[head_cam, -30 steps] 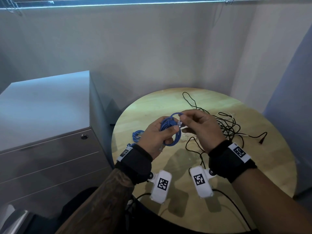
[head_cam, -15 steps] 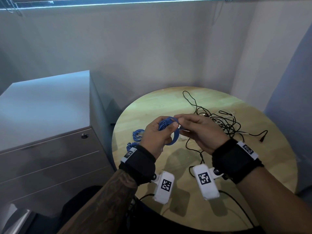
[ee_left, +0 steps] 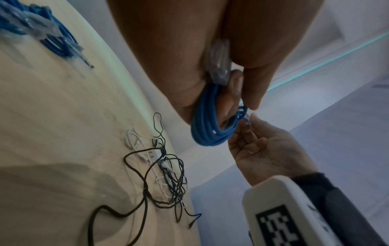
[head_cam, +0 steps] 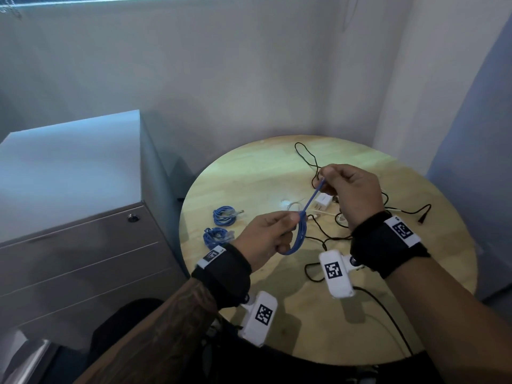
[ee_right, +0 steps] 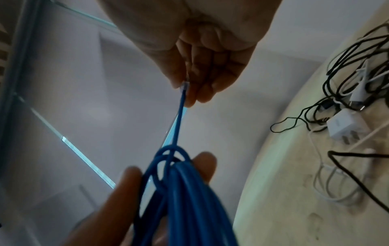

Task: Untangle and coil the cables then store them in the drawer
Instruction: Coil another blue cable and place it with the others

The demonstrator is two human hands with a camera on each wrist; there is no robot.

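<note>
My left hand point(head_cam: 293, 218) grips a coil of blue cable point(head_cam: 299, 236) above the round wooden table point(head_cam: 249, 176). My right hand point(head_cam: 324, 176) pinches the cable's end at its clear plug, up and to the right. A straight strand point(head_cam: 311, 198) runs taut between the two hands. In the right wrist view the strand point(ee_right: 179, 119) passes through a loop wrapped round the coil point(ee_right: 185, 191). In the left wrist view the coil point(ee_left: 210, 126) hangs from my left fingers. Two more coiled blue cables point(head_cam: 225, 215) point(head_cam: 216, 236) lie on the table's left side.
A tangle of black and white cables point(head_cam: 327, 239) with a white charger point(head_cam: 322, 202) lies on the table under and beyond my right hand. A grey drawer cabinet point(head_cam: 69, 245) with shut drawers stands left of the table. Walls enclose the table behind and to the right.
My right hand has drawn the cable's end up and to the right, away from the coil, so the strand is now taut. The left hand has lowered slightly with the coil.
</note>
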